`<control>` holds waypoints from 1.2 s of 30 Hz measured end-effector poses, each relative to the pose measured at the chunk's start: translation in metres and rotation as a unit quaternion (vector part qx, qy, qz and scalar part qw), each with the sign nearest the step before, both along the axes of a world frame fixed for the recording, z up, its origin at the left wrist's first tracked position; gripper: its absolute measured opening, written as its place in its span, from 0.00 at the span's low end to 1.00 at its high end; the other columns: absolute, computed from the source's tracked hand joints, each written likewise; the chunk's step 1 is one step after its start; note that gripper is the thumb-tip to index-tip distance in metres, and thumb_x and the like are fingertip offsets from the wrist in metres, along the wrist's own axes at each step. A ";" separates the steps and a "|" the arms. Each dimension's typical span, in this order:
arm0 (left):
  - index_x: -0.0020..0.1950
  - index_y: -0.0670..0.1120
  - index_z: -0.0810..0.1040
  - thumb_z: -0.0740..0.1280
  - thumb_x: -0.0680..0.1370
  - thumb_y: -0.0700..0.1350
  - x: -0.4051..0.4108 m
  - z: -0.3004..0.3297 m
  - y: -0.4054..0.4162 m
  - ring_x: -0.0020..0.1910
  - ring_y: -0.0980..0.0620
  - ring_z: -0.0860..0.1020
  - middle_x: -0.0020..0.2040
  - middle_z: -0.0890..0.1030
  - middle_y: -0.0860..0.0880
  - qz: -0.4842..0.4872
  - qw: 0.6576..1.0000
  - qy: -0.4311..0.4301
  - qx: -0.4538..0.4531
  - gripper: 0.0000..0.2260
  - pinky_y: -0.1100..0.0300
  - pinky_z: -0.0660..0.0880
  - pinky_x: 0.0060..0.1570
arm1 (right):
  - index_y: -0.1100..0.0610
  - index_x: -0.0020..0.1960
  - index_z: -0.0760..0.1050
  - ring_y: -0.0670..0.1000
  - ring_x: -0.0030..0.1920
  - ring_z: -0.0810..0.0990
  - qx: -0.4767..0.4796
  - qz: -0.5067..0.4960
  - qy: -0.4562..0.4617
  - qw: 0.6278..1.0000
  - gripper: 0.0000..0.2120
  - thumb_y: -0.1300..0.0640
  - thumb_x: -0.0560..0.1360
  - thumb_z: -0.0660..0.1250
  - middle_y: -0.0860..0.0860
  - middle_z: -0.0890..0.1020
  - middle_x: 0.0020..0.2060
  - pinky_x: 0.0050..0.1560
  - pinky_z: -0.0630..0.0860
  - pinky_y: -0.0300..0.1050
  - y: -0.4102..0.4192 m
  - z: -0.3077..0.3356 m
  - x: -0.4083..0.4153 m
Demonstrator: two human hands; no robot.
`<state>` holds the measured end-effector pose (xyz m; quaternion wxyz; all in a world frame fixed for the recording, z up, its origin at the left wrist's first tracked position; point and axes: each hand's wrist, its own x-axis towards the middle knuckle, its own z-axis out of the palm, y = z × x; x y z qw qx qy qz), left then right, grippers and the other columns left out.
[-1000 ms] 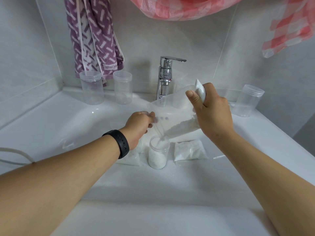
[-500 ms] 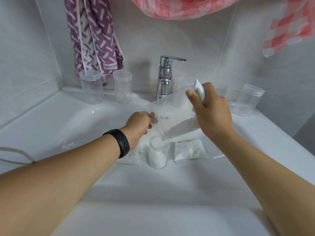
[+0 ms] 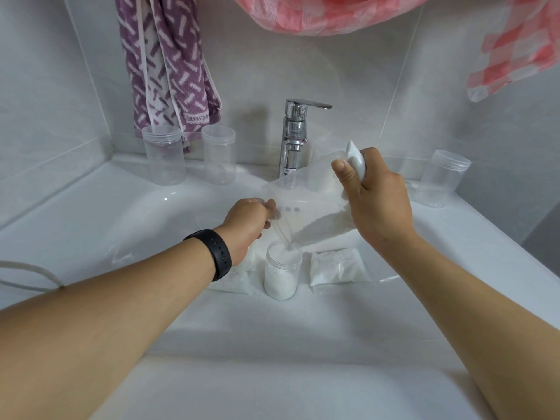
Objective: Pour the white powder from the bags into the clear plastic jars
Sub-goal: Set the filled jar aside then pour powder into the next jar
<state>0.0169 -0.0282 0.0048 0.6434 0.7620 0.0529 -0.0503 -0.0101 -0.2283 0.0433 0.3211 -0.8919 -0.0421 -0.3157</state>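
A clear plastic bag [image 3: 312,207] with white powder hangs tilted over an open clear jar [image 3: 281,275] standing in the white sink. My right hand [image 3: 378,204] grips the bag's raised closed end. My left hand [image 3: 247,222] pinches the bag's lower open edge beside the jar's mouth. Powder runs from the low corner into the jar, which is nearly full. A full powder bag [image 3: 338,266] lies right of the jar. Another powder bag [image 3: 235,278] lies left of it, partly under my left wrist.
Two capped empty jars [image 3: 165,156] [image 3: 218,154] stand at the back left, a third empty jar [image 3: 444,181] at the back right. A chrome tap [image 3: 295,137] rises behind the bag. A purple towel [image 3: 169,62] and pink checked cloths [image 3: 318,10] hang above. A flat empty bag [image 3: 121,253] lies left.
More powder has slid down the bag into the jar, and the jar's level has risen slightly. Both hands have held almost still.
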 end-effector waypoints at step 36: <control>0.42 0.48 0.75 0.62 0.84 0.44 0.001 0.005 -0.004 0.48 0.51 0.76 0.54 0.82 0.49 0.006 1.000 0.008 0.020 0.11 0.56 0.71 0.50 | 0.50 0.52 0.66 0.59 0.38 0.79 -0.013 -0.003 -0.005 1.000 0.25 0.28 0.79 0.51 0.52 0.81 0.35 0.40 0.78 0.58 0.002 0.000 -0.002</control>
